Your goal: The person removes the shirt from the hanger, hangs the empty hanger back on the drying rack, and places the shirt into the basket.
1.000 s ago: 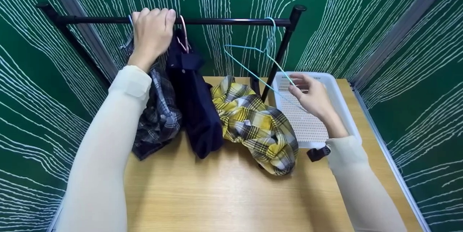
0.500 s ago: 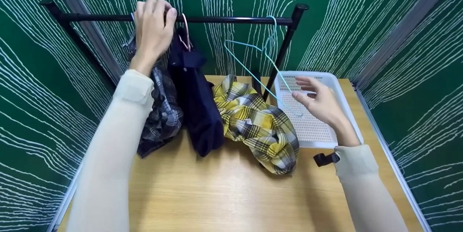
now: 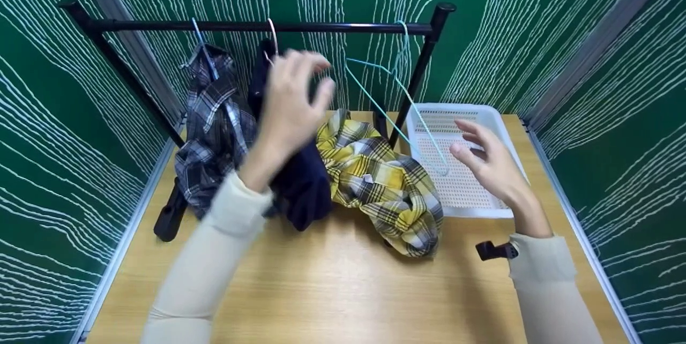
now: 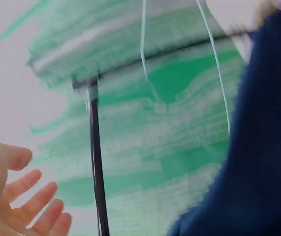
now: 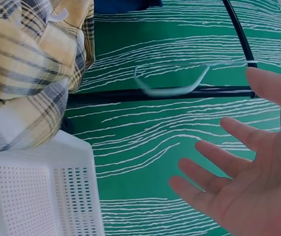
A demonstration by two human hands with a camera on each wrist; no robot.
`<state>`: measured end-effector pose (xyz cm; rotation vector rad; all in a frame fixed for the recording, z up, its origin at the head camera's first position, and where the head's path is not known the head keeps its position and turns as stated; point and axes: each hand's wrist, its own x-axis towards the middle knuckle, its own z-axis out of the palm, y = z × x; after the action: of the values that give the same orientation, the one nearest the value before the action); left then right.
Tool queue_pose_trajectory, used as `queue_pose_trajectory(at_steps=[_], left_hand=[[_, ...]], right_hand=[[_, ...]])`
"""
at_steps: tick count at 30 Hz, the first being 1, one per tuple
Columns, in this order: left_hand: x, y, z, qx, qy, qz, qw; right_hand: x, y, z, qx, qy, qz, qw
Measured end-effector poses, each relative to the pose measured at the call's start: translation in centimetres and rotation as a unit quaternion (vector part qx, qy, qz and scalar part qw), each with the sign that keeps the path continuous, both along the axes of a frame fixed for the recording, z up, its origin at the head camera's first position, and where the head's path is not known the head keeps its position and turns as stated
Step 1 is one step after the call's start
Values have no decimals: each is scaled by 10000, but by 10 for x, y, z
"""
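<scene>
In the head view my left hand (image 3: 289,105), slightly blurred, hovers in front of the navy garment (image 3: 303,188) with its fingers loosely bent around nothing. That garment hangs from a pink hanger (image 3: 273,33). My right hand (image 3: 493,164) holds nothing either; its fingers are spread above the white basket, near a bare teal wire hanger (image 3: 417,103) hooked on the rail. A yellow plaid shirt (image 3: 375,183) lies bunched on the table between the hands. Left of my left hand, a dark plaid shirt (image 3: 209,119) hangs on a blue hanger (image 3: 203,46).
A black rail (image 3: 343,28) on two posts spans the back of the wooden table (image 3: 343,285). The white perforated basket (image 3: 461,210) stands at the right rear. Green walls (image 3: 616,119) with white wavy lines enclose the table. One black foot (image 3: 170,221) of the rack shows at left.
My left hand has let go of the rail and moved right and down, uncovering the blue hanger. My right hand has drawn back to the right and down, away from the teal hanger.
</scene>
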<state>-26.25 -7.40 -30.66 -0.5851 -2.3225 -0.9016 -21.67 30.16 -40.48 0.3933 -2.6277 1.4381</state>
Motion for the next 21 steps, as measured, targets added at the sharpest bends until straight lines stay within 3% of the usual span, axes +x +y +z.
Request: queue_pose_trajectory(at_steps=[4,9,12,15,21], left_hand=[[15,28,-30,53,-311,-324,9990],[21,53,-70,404,-798,-619,9941],[16,63,-93,634,-921,-769,9908],[7,68,-116,711,-1000,-727,9898],[-8,64,-158,697,-1216,-638,9881]], right_hand=[[9,1,-10,-66,-99,-57,9999],[17,-2,-24,-335,-185,-202,9991],[20,-8,-33,-720,-261,-298,9966],[23,-15,-45,-1015,-287,-445,9934],[35,-33,-69,-829,-180,-1114,9901]])
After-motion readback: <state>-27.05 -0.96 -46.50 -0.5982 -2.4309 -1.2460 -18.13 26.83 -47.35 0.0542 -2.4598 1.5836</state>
